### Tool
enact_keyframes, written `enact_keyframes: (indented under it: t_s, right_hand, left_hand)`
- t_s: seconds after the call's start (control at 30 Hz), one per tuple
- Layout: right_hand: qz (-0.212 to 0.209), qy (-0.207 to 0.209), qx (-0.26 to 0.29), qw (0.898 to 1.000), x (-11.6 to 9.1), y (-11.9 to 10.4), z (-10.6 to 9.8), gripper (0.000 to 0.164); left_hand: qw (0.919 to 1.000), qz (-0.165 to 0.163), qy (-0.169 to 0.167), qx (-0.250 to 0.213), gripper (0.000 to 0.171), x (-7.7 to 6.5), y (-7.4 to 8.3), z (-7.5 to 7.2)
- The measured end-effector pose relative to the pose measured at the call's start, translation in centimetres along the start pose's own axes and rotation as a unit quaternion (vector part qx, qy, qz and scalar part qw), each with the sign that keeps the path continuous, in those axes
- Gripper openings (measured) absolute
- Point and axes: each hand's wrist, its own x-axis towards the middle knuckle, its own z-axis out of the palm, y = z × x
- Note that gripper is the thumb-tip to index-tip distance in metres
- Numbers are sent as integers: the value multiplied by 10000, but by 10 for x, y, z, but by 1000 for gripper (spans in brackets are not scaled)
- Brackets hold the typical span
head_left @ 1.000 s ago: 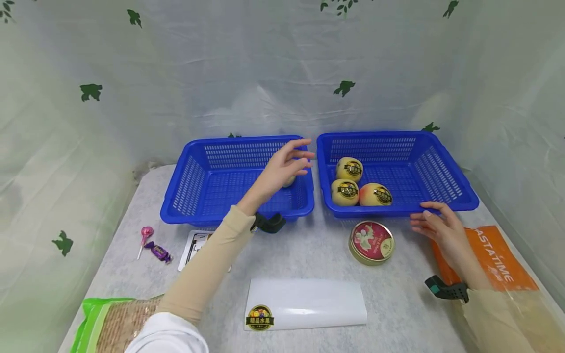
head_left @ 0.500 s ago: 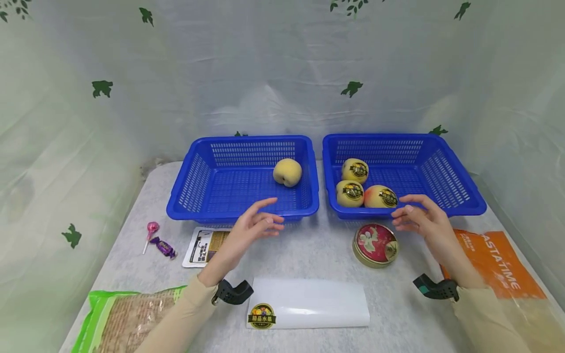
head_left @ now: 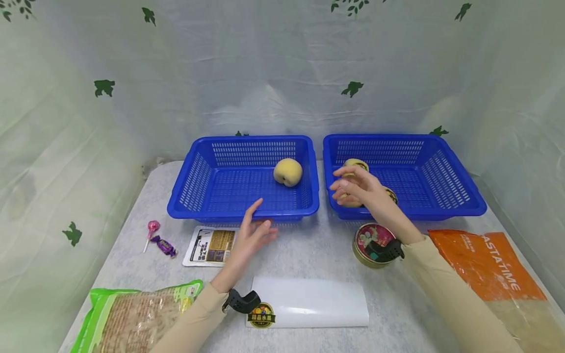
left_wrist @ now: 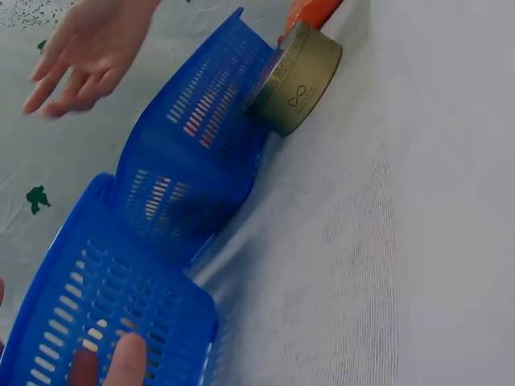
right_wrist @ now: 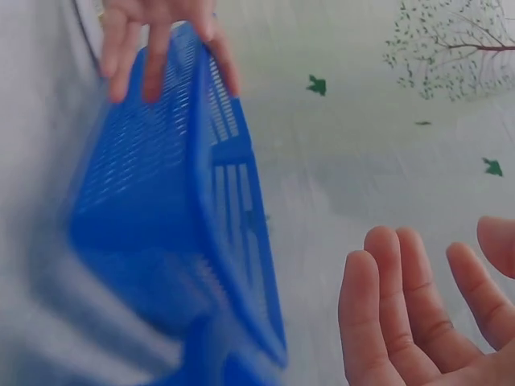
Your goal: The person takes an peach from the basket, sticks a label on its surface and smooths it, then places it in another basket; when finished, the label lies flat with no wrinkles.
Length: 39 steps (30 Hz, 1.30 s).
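Observation:
A plain yellow peach (head_left: 288,172) lies at the right side of the left blue basket (head_left: 243,214). In front of that basket's near rim is my left hand (head_left: 248,242), fingers spread loosely and holding nothing. My right hand (head_left: 368,196) hovers over the left part of the right blue basket (head_left: 423,212), fingers slightly bent around nothing. Beneath it are peaches (head_left: 356,163) with black-and-gold stickers, partly covered by the hand. The right wrist view shows the right hand's fingers (right_wrist: 414,314) apart from the basket side.
A white sheet with one fruit sticker (head_left: 309,304) lies in front. The red round tin (head_left: 371,233) sits partly under the right wrist. An orange bag (head_left: 490,264) lies right; a gold-and-white packet (head_left: 212,246), lollipop (head_left: 153,226), purple candy (head_left: 164,246) and green-edged bag (head_left: 137,314) lie left.
My left hand has drawn back from above the left basket to its near rim, uncovering the peach. My right hand has moved left, from beside the orange bag to over the stickered peaches.

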Motion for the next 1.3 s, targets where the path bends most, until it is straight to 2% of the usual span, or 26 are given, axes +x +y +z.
enact_keyframes:
  t_s: [0.13, 0.2, 0.3, 0.5, 0.63, 0.93, 1.1, 1.3]
  right_hand:
    - [84, -210, 167, 9996, 33, -9, 11, 36]
    - [161, -297, 182, 9993, 49, -11, 15, 37]
    - [266, -374, 189, 9988, 72, -12, 22, 37]
    - [412, -448, 109, 9981, 113, -1, 35, 42]
    - [684, -444, -48, 9967, 133, 9, 40, 40]
    - [1301, -217, -816, 9879, 153, 25, 57, 41]
    - [1604, -191, -1007, 9817, 156, 32, 66, 43]
    - [1730, -364, -1443, 9736, 157, 35, 74, 48]
  left_hand:
    - [9985, 331, 428, 70, 54, 4, -5, 7]
    - [9965, 512, 653, 142, 53, 9, -13, 7]
    - [9934, 640, 896, 314, 53, 12, -17, 9]
    - [9869, 882, 1262, 479, 50, 16, -22, 15]
    - [9838, 937, 1417, 577, 49, 18, -23, 17]
    - [9825, 930, 1480, 639, 47, 8, -4, 27]
    - [9835, 858, 1452, 657, 46, 6, -2, 29]
    - [9839, 794, 1422, 741, 45, 6, -1, 28]
